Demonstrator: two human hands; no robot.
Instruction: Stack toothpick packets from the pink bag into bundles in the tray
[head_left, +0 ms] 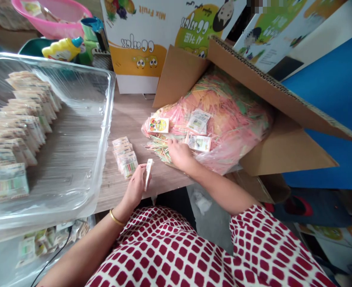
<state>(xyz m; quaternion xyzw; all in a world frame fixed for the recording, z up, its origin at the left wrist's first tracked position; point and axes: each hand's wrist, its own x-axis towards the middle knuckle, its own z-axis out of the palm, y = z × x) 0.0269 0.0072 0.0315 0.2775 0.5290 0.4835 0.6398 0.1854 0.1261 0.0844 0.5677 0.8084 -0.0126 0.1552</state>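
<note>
My left hand (136, 186) is closed on a small white packet (148, 172), held upright near the table's front edge. Just left of it lies a short row of filled packets (124, 158) with coloured sticks inside. My right hand (179, 153) rests knuckles up on loose coloured sticks (159, 144) spilling from a big clear bag (223, 115); its fingers curl into the sticks, and I cannot make out what they grip. Three small printed packets (198, 121) lie on the bag.
The bag sits in an open cardboard box (283, 131) tipped on its side. A clear plastic tray (101, 131) at the left holds rows of filled packets. Printed cartons (140, 48), a yellow bottle (62, 48) and a pink basin (56, 20) stand behind.
</note>
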